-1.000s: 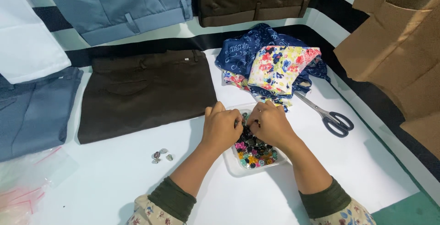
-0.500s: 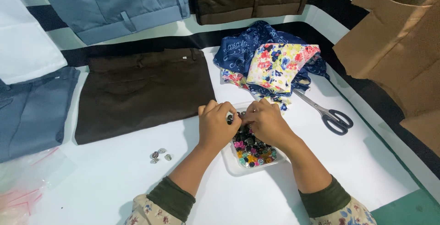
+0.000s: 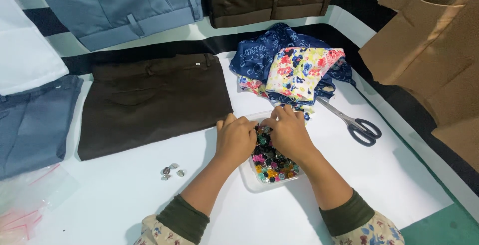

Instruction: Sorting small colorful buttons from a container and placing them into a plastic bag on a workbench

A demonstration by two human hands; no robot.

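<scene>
White bench (image 3: 124, 195) carries folded brown trousers (image 3: 149, 103), floral fabric pile (image 3: 294, 70), scissors (image 3: 357, 125). Clear tray of coloured buttons (image 3: 272, 162) sits front-centre. Left hand (image 3: 235, 137) and right hand (image 3: 287, 132) curl over it, fingers bent, probably sorting; grip hidden. Loose metal buttons (image 3: 170, 171) set aside.

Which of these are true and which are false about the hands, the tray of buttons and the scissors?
1. Both hands, left hand and right hand, are over the tray of coloured buttons. True.
2. The scissors are held in the right hand. False: they lie on the white table, right of it.
3. Small metal buttons lie left of the tray. True.
4. The brown trousers cover the tray. False: they lie flat beside it.
</scene>
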